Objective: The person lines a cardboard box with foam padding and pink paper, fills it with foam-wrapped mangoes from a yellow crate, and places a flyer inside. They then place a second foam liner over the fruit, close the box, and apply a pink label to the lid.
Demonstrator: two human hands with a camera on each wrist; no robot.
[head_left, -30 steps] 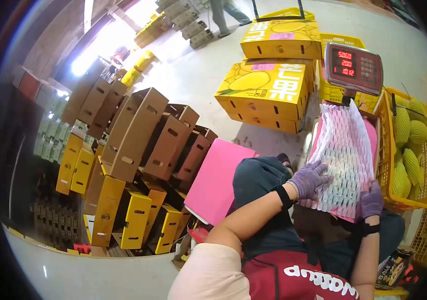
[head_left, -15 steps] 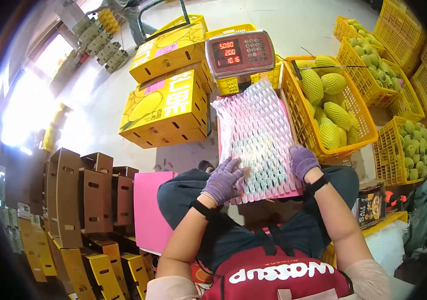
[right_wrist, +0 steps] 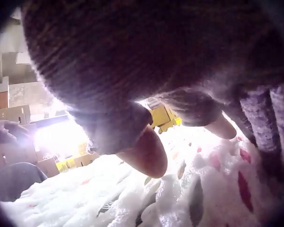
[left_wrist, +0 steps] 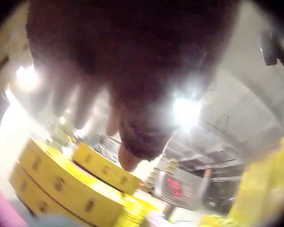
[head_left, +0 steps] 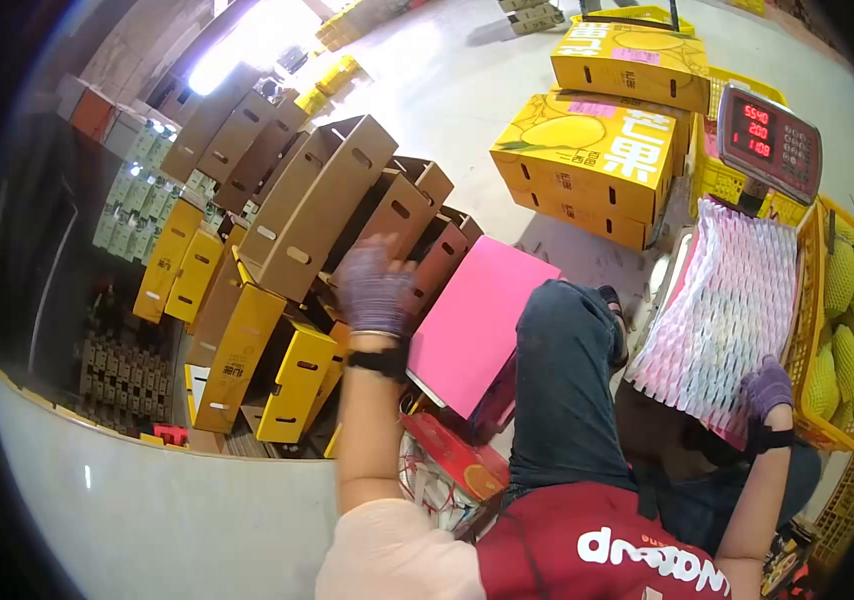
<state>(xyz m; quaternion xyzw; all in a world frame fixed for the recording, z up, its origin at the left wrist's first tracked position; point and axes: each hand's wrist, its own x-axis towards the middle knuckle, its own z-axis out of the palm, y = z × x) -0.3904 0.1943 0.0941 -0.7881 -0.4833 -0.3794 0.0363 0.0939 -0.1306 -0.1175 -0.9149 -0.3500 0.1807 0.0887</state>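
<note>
My left hand (head_left: 375, 288), in a purple knit glove with bare fingertips, is raised over the standing cardboard boxes (head_left: 319, 205). Its fingers are spread and blurred, holding nothing; in the left wrist view they hang straight in the air. My right hand (head_left: 769, 388), gloved alike, rests at the near right edge of a white foam net sheet (head_left: 715, 300). Thumb and fingertips lie on the foam in the right wrist view. The net covers a pink-lined box, whose contents are mostly hidden. Just behind stands a scale display (head_left: 769, 145) with lit red digits.
Yellow printed mango boxes (head_left: 587, 165) are stacked ahead. A yellow crate (head_left: 809, 330) of net-wrapped mangoes (head_left: 840, 285) stands at my right. Left of my knee lies a pink sheet (head_left: 484, 322). Yellow-sided boxes (head_left: 292, 385) stand close below my left hand.
My left hand has left the foam net and swung left over the boxes. My right hand stays at the net's edge. The view turned right, then back left; the scale digits have changed.
</note>
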